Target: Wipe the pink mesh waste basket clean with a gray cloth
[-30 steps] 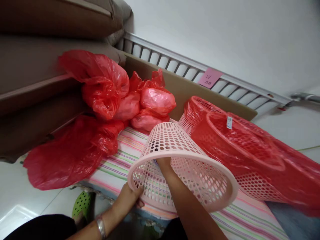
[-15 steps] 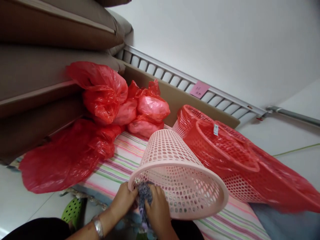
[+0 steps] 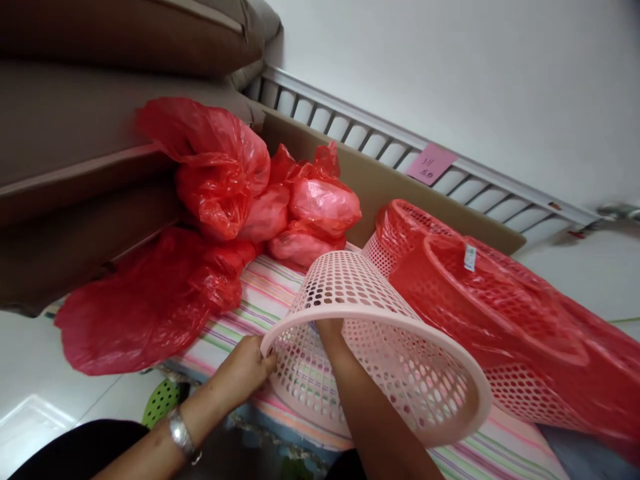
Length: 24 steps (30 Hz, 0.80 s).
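Note:
A pale pink plastic basket (image 3: 360, 313) with a perforated wall lies tilted on its side, its wide mouth facing me. My left hand (image 3: 253, 365) is closed around the left part of its rim, thumb inside. My right hand (image 3: 330, 328) reaches deep into the basket, and its fingers are hidden behind the upper wall. Through the holes there, a dark patch shows that looks like the grey cloth (image 3: 315, 293) this hand held a moment ago.
More pink baskets in red plastic film (image 3: 480, 313) lie at right. Red bags (image 3: 220, 173) are piled at left beside stacked brown cushions (image 3: 90, 127). Striped fabric (image 3: 260, 300) covers the surface beneath. A pink note (image 3: 431, 164) hangs on the rail behind. A green clog (image 3: 163, 402) stands below.
My right hand has gone from the basket's left rim, where it held the grey cloth, deep into the basket. My left hand remains on the rim. The view has shifted slightly.

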Each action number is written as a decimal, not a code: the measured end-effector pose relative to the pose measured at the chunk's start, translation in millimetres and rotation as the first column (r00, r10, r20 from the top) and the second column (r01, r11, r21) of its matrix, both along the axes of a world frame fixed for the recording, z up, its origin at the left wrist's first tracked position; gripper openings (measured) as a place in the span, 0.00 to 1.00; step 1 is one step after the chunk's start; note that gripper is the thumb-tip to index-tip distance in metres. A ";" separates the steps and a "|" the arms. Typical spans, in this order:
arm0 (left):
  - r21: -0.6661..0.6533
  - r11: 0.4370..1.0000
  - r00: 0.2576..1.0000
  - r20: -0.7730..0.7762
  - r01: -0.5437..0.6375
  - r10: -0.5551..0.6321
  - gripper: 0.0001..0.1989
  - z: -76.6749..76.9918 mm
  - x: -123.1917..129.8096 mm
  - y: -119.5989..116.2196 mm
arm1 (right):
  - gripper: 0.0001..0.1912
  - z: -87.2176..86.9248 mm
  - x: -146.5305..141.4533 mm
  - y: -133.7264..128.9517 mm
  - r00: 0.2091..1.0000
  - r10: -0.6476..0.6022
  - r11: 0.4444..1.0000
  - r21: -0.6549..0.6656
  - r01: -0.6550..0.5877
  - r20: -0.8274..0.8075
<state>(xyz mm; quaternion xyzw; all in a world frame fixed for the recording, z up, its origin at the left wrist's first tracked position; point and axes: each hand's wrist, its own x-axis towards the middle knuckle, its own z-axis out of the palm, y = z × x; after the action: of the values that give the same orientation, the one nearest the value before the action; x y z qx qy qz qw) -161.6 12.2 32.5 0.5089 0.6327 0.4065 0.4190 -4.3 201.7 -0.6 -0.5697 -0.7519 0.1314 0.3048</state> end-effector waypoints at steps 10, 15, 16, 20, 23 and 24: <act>-0.232 0.973 0.887 0.449 -0.003 0.110 0.10 -50.5 46.6 -8.4 | 0.20 16.7 6.1 -65.3 0.968 0.015 1.000 -0.029 -0.008 0.252; -0.109 0.992 0.917 0.386 -0.061 0.099 0.10 -37.6 41.9 -8.4 | 0.27 1.2 38.7 -179.6 0.910 0.150 0.988 -0.081 -0.129 0.387; -0.036 0.996 0.925 0.370 -0.085 0.092 0.10 -33.1 40.6 -9.0 | 0.29 -0.5 43.4 -193.3 0.907 0.173 0.985 -0.093 -0.148 0.384; -0.068 0.997 0.951 0.303 -0.042 0.061 0.14 -16.8 37.1 -9.9 | 0.28 5.7 43.6 -188.3 0.912 0.150 0.988 -0.095 -0.122 0.382; -0.052 0.998 0.978 0.202 -0.038 0.048 0.11 -7.8 31.0 -8.5 | 0.25 13.3 30.8 -137.6 0.911 0.083 0.996 -0.046 -0.071 0.405; -0.011 0.999 0.984 0.171 -0.049 0.050 0.10 -4.9 27.7 -8.0 | 0.24 14.3 25.9 -117.5 0.913 0.057 0.998 -0.035 -0.047 0.405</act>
<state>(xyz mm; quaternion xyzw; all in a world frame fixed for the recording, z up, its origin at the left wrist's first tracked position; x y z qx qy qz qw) -133.9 4.2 27.5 0.4546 0.6083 0.4568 0.4633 21.6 84.2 13.7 -0.5679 -0.8120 0.0275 0.1316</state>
